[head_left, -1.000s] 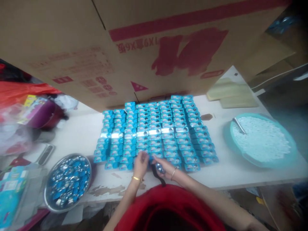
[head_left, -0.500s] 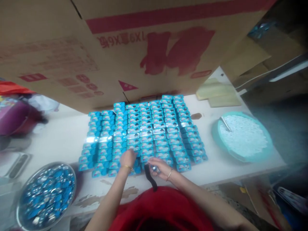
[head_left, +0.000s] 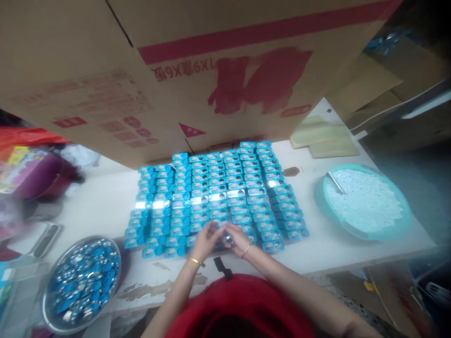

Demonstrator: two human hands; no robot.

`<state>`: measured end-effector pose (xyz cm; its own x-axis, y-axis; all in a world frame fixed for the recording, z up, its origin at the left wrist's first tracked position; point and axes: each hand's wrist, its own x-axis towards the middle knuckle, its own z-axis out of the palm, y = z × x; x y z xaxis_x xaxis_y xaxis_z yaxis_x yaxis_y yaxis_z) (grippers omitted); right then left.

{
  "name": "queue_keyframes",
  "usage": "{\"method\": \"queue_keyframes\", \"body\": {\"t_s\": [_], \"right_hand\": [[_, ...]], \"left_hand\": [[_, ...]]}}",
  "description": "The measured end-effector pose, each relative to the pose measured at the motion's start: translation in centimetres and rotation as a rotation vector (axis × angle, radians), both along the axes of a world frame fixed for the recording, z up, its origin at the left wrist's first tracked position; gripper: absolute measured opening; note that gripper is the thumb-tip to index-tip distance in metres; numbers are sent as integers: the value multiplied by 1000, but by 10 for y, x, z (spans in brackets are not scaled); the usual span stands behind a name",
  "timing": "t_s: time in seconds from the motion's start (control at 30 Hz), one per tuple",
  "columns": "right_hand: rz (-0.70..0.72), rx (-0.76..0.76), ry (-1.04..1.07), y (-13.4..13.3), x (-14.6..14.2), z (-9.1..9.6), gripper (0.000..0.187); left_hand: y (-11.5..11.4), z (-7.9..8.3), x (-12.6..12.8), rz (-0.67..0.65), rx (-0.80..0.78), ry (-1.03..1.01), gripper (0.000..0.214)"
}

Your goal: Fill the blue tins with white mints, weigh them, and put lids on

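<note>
My left hand (head_left: 207,240) and my right hand (head_left: 238,240) meet at the fingertips over the front of several columns of overlapping small blue packs (head_left: 181,202). Small shiny silver pieces (head_left: 229,240) show in the curled palm of my right hand. The fingers of my left hand are pinched against the right fingertips, and whatever is between them is too small to make out. Each pack carries a printed label and a round spot near one end.
A metal bowl (head_left: 118,277) of shiny silver and blue pieces stands at the left. At the right sits a turquoise basin (head_left: 405,206) of white bits with a metal handle (head_left: 335,182) sticking out. A large cardboard box (head_left: 169,103) rises behind the packs, beside yellowish sheets (head_left: 333,145).
My left hand has moved right, from over the packs to the fingertips of my right hand. My right hand stays in nearly the same place. The whole view has shifted slightly.
</note>
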<state>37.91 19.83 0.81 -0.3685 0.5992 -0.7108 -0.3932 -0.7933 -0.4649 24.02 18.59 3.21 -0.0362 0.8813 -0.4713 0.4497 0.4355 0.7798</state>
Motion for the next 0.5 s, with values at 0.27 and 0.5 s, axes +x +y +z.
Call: {"method": "queue_keyframes", "body": {"t_s": [0.27, 0.5], "right_hand": [[-85, 180, -314, -4, -28, -3, 44], [-137, 93, -329, -7, -29, -11, 45]], "left_hand": [[-11, 14, 24, 59, 284, 134, 22], [-4, 19, 23, -48, 241, 168, 11]]}}
